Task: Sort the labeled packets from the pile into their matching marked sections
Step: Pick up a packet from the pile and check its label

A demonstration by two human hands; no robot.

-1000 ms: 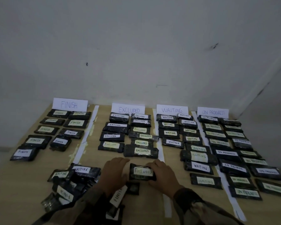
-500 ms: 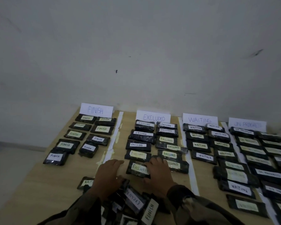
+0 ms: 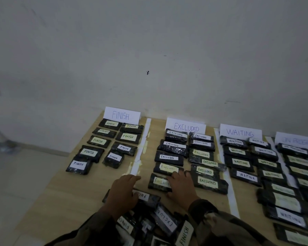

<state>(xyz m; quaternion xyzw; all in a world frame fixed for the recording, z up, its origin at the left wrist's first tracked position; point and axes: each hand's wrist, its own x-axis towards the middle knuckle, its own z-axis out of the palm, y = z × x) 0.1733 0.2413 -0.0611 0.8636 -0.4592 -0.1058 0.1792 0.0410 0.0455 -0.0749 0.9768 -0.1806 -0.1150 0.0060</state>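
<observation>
Hands: right hand (image 3: pixel 180 185) on EXCLUDED packet (image 3: pixel 157 182), left hand (image 3: pixel 123 190) beside.

Glossy plastic-wrapped packets (image 3: pixel 168 157), paper labels (image 3: pixel 167 157), matt wooden table (image 3: pixel 75 189).

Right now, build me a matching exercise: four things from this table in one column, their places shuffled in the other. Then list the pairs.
Things
1. FINISH sign
2. WAITING sign
3. right hand
4. left hand

Places
A. on an EXCLUDED packet, nearest in its column
B. over a loose WAITING packet
C. furthest left of the signs
D. just right of the EXCLUDED sign

Pairs: 1-C, 2-D, 3-A, 4-B
</observation>
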